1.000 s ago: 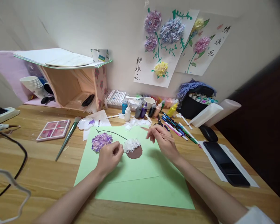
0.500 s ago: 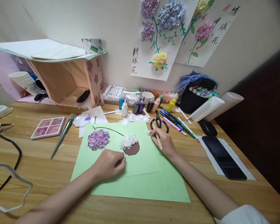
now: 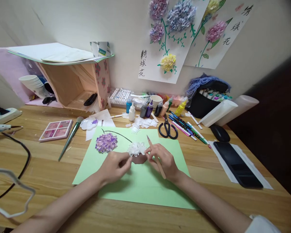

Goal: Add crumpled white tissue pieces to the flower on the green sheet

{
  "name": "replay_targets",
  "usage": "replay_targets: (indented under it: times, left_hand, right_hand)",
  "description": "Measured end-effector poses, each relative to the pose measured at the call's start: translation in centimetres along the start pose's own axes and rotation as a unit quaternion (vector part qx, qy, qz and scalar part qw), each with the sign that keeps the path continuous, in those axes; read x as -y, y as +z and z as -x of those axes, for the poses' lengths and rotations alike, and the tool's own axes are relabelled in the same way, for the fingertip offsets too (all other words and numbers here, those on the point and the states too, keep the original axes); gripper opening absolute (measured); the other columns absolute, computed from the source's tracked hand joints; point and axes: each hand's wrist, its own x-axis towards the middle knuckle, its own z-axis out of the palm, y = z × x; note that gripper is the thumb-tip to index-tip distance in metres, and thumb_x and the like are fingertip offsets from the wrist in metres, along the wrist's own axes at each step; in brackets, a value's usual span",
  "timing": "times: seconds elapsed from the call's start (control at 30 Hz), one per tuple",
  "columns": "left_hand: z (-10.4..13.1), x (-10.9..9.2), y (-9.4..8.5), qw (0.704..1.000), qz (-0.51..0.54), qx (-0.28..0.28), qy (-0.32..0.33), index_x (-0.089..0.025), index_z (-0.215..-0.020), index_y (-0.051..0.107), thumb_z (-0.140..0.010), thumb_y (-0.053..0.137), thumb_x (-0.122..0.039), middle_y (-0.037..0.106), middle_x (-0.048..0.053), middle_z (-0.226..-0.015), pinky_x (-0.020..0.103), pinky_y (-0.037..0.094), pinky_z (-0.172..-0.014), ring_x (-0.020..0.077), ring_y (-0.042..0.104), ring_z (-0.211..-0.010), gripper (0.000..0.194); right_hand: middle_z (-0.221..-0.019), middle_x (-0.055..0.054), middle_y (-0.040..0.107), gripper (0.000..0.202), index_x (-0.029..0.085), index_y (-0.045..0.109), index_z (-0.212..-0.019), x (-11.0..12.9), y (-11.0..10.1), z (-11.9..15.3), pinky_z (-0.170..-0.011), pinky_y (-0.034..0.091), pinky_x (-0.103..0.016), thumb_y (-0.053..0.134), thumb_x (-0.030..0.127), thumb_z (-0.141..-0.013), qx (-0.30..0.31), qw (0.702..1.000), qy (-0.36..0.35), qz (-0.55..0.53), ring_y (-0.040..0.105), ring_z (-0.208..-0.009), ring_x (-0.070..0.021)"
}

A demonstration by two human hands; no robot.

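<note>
Holding a stick [image 3: 161,169], the right hand [image 3: 167,159] flanks white petals [image 3: 136,148].

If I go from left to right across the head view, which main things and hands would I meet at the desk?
Pink case → green-handled brush → left hand → white paper flower → right hand → flat black device.

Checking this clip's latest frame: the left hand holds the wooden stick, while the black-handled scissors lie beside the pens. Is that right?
Not quite: the head view shows the wooden stick in the right hand. The black-handled scissors do lie beside the pens.
</note>
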Motion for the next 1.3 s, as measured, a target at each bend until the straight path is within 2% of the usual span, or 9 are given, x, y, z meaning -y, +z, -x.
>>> replay_targets:
  times: [0.13, 0.23, 0.33, 0.43, 0.53, 0.63, 0.73, 0.93, 1.3]
  left_hand:
    - [-0.5, -1.2, 0.1, 0.99, 0.09, -0.028, -0.106, -0.016, -0.067, 0.06, -0.087, 0.044, -0.042, 0.038, -0.006, -0.049, 0.021, 0.024, -0.049, 0.0081, 0.035, -0.048, 0.036]
    - [-0.4, -1.2, 0.3, 0.981, 0.131, -0.035, -0.138, -0.016, -0.07, 0.061, -0.084, 0.05, -0.042, 0.034, -0.007, -0.049, 0.02, 0.024, -0.048, 0.0081, 0.033, -0.048, 0.031]
    - [0.1, -0.9, 0.4, 0.979, 0.135, -0.04, -0.146, -0.016, -0.071, 0.062, -0.083, 0.051, -0.04, 0.033, -0.007, -0.048, 0.02, 0.025, -0.048, 0.0079, 0.033, -0.047, 0.029]
    - [0.7, -0.8, 0.0, 0.986, 0.1, -0.026, -0.133, -0.017, -0.073, 0.067, -0.083, 0.052, -0.04, 0.039, -0.006, -0.048, 0.02, 0.026, -0.048, 0.0079, 0.036, -0.048, 0.028]
    - [1.0, -0.8, -0.4, 0.992, 0.057, 0.001, -0.109, -0.019, -0.076, 0.071, -0.083, 0.054, -0.039, 0.048, -0.004, -0.048, 0.019, 0.027, -0.048, 0.0081, 0.039, -0.048, 0.028]
    - [1.1, -0.5, -0.5, 0.994, 0.044, 0.012, -0.096, -0.02, -0.076, 0.073, -0.08, 0.058, -0.041, 0.053, -0.003, -0.048, 0.019, 0.028, -0.048, 0.0079, 0.041, -0.047, 0.027]
    - [0.9, -0.1, -0.3, 0.994, 0.041, 0.005, -0.104, -0.02, -0.074, 0.073, -0.077, 0.062, -0.041, 0.054, -0.003, -0.048, 0.019, 0.028, -0.049, 0.0076, 0.042, -0.046, 0.024]
    - [0.6, 0.0, 0.1, 0.991, 0.053, 0.011, -0.121, -0.02, -0.073, 0.073, -0.078, 0.06, -0.039, 0.051, -0.004, -0.047, 0.019, 0.028, -0.048, 0.0074, 0.04, -0.046, 0.024]
    - [0.0, 0.5, 0.7, 0.987, 0.012, -0.07, -0.145, -0.018, -0.075, 0.07, -0.077, 0.059, -0.037, 0.05, -0.004, -0.05, 0.02, 0.028, -0.049, 0.008, 0.041, -0.048, 0.022]
  right_hand:
    - [-0.079, -0.007, 0.067, 0.017, 0.021, 0.05, -0.078, 1.1, 1.6, 0.1, -0.067, 0.053, -0.033, 0.052, 0.004, -0.082, 0.012, 0.999, -0.052, -0.014, 0.063, -0.075, -0.0182]
    - [-0.079, -0.008, 0.067, 0.016, 0.019, 0.051, -0.078, 1.2, 2.2, 0.3, -0.068, 0.053, -0.033, 0.051, 0.004, -0.083, 0.036, 0.996, -0.084, -0.016, 0.063, -0.077, -0.0184]
    - [-0.08, -0.008, 0.067, 0.014, 0.019, 0.052, -0.081, 1.2, 2.2, 0.5, -0.069, 0.052, -0.032, 0.052, 0.005, -0.083, 0.038, 0.996, -0.078, -0.025, 0.063, -0.078, -0.0182]
    - [-0.08, -0.007, 0.066, 0.005, 0.019, 0.055, -0.087, 1.3, 1.7, 0.7, -0.072, 0.05, -0.034, 0.051, 0.017, -0.088, 0.015, 0.998, -0.013, -0.06, 0.062, -0.078, -0.0191]
    - [-0.071, -0.004, 0.061, 0.032, 0.02, 0.06, -0.089, 1.1, 1.0, 1.1, -0.065, 0.046, -0.033, 0.031, 0.032, -0.096, 0.012, 0.983, 0.129, -0.13, 0.058, -0.068, -0.0181]
    - [-0.062, -0.002, 0.054, 0.048, 0.019, 0.062, -0.074, 0.6, 0.8, 1.4, -0.056, 0.042, -0.03, 0.024, 0.037, -0.097, 0.024, 0.954, 0.222, -0.201, 0.051, -0.056, -0.0158]
    - [-0.057, -0.001, 0.051, 0.052, 0.018, 0.061, -0.067, 0.1, 1.1, 1.4, -0.056, 0.041, -0.029, 0.024, 0.039, -0.097, 0.083, 0.941, 0.225, -0.239, 0.049, -0.054, -0.0149]
    - [-0.065, -0.002, 0.055, 0.045, 0.018, 0.062, -0.079, 0.0, 1.3, 0.9, -0.065, 0.043, -0.028, 0.025, 0.037, -0.098, 0.178, 0.94, 0.192, -0.218, 0.053, -0.064, -0.0146]
    - [-0.075, -0.004, 0.06, 0.043, 0.016, 0.062, -0.084, 0.2, 1.3, 0.4, -0.067, 0.044, -0.027, 0.028, 0.037, -0.098, 0.173, 0.92, 0.245, -0.252, 0.054, -0.067, -0.0137]
